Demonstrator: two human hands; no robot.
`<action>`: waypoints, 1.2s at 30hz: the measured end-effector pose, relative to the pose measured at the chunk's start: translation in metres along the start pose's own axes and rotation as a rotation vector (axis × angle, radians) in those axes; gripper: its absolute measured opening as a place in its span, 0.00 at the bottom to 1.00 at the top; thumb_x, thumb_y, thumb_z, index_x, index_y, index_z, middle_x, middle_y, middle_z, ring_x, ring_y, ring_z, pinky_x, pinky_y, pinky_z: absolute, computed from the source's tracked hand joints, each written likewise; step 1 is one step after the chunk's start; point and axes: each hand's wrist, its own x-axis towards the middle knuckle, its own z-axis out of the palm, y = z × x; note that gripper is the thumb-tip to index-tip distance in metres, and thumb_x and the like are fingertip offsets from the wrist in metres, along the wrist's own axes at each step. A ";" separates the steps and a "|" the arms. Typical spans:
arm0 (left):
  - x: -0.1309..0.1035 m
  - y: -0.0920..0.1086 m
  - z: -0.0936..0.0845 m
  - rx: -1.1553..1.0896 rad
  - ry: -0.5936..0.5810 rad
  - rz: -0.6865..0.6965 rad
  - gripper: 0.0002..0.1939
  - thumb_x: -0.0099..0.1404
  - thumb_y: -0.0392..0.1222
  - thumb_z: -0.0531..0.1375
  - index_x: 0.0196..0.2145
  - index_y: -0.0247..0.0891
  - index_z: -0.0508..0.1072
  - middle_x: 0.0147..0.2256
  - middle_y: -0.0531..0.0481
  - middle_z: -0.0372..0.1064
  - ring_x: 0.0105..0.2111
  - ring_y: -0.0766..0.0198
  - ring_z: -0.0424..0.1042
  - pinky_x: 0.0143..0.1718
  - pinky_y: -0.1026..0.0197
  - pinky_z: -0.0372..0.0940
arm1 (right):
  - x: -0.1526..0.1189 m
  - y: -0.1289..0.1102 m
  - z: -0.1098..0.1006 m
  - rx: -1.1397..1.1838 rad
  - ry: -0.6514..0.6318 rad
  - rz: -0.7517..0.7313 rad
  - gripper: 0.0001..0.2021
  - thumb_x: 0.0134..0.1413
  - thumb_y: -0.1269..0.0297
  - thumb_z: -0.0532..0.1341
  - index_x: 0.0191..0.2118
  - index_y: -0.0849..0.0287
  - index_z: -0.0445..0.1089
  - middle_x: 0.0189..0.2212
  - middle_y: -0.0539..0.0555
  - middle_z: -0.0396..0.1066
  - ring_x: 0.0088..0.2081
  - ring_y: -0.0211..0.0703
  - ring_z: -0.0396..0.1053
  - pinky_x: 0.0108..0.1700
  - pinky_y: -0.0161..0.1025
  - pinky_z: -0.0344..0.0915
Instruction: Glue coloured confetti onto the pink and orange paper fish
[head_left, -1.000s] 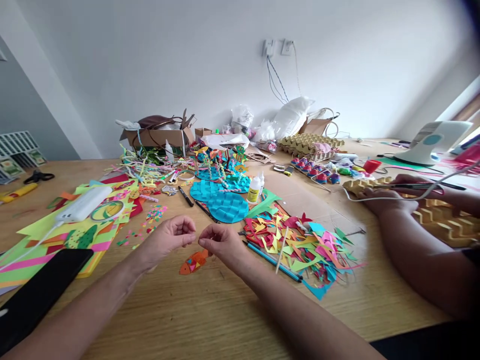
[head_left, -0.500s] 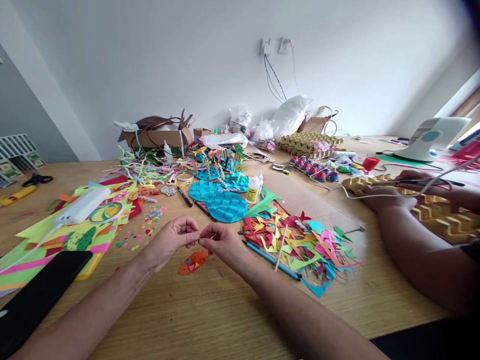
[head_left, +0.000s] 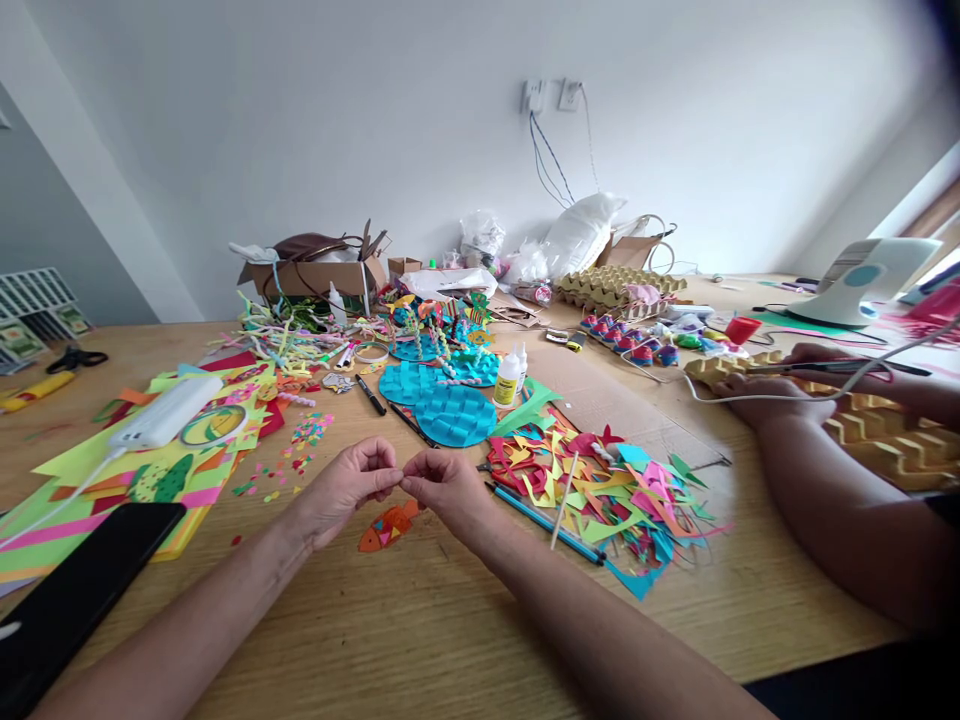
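Observation:
My left hand (head_left: 358, 487) and my right hand (head_left: 444, 487) meet fingertip to fingertip above the wooden table. Both are closed in a pinch; whatever lies between the fingers is too small to name. Just below them an orange paper fish (head_left: 388, 527) with colourful patches lies flat, its tail partly under my right hand. Beyond my hands are blue woven paper discs (head_left: 454, 414) and two white glue bottles (head_left: 507, 378). A black pen (head_left: 370, 395) rests to the left of the discs, and small paper confetti (head_left: 309, 432) is scattered beside my left hand.
Right of my hands lie a heap of paper scraps (head_left: 600, 480), a blue pen (head_left: 546, 522) and a thin stick (head_left: 564, 500). Coloured sheets, a power bank (head_left: 166, 412) and a phone (head_left: 82, 590) occupy the left. At far right, a co-worker's hands (head_left: 780, 400) hold scissors over egg cartons (head_left: 877, 435).
Almost nothing differs. My hands stay pinched together above the fish, with only a very slight shift of the fingers and of the view.

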 end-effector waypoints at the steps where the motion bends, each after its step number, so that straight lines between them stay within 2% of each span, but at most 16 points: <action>1: 0.000 0.000 0.000 -0.004 -0.001 -0.004 0.11 0.50 0.38 0.63 0.24 0.36 0.62 0.22 0.59 0.58 0.21 0.73 0.56 0.23 0.69 0.53 | 0.000 -0.001 0.000 0.006 -0.004 0.002 0.04 0.41 0.67 0.59 0.23 0.62 0.67 0.17 0.45 0.61 0.18 0.30 0.58 0.20 0.29 0.56; 8: 0.000 0.002 0.001 0.061 0.034 0.042 0.12 0.49 0.42 0.64 0.23 0.36 0.63 0.21 0.59 0.58 0.21 0.72 0.56 0.23 0.69 0.53 | -0.003 -0.008 -0.001 0.153 -0.054 0.062 0.03 0.39 0.67 0.59 0.24 0.61 0.66 0.17 0.44 0.61 0.18 0.29 0.58 0.21 0.29 0.56; 12: 0.000 0.002 0.000 0.126 0.046 0.105 0.12 0.49 0.44 0.63 0.23 0.36 0.63 0.21 0.58 0.59 0.22 0.71 0.57 0.24 0.68 0.54 | -0.005 -0.014 -0.003 0.317 -0.112 0.108 0.07 0.37 0.64 0.62 0.24 0.62 0.68 0.19 0.45 0.64 0.17 0.27 0.56 0.20 0.28 0.53; 18: 0.002 -0.002 -0.006 0.322 0.049 0.191 0.15 0.49 0.51 0.62 0.24 0.37 0.63 0.20 0.57 0.58 0.21 0.69 0.57 0.22 0.67 0.53 | -0.007 -0.017 -0.006 0.405 -0.152 0.158 0.12 0.35 0.58 0.64 0.23 0.63 0.69 0.19 0.47 0.67 0.17 0.27 0.55 0.20 0.29 0.51; 25: 0.007 -0.007 -0.014 0.402 0.015 0.248 0.15 0.49 0.49 0.62 0.24 0.36 0.63 0.21 0.57 0.58 0.23 0.68 0.58 0.24 0.67 0.54 | -0.006 -0.013 -0.007 0.382 -0.168 0.164 0.11 0.36 0.59 0.64 0.23 0.63 0.68 0.18 0.47 0.67 0.16 0.27 0.55 0.20 0.28 0.50; 30: 0.006 -0.006 -0.013 0.447 0.021 0.275 0.13 0.50 0.47 0.61 0.23 0.37 0.63 0.21 0.57 0.58 0.24 0.68 0.58 0.24 0.67 0.55 | -0.005 -0.016 -0.005 0.309 -0.140 0.156 0.08 0.39 0.62 0.61 0.22 0.62 0.66 0.18 0.46 0.65 0.16 0.27 0.55 0.19 0.28 0.50; 36: -0.002 0.003 -0.007 0.539 0.049 0.276 0.10 0.58 0.47 0.52 0.25 0.38 0.64 0.21 0.56 0.57 0.23 0.67 0.58 0.25 0.67 0.56 | -0.003 -0.012 -0.004 0.153 -0.073 0.079 0.05 0.44 0.67 0.56 0.22 0.62 0.64 0.19 0.46 0.64 0.16 0.27 0.57 0.19 0.27 0.53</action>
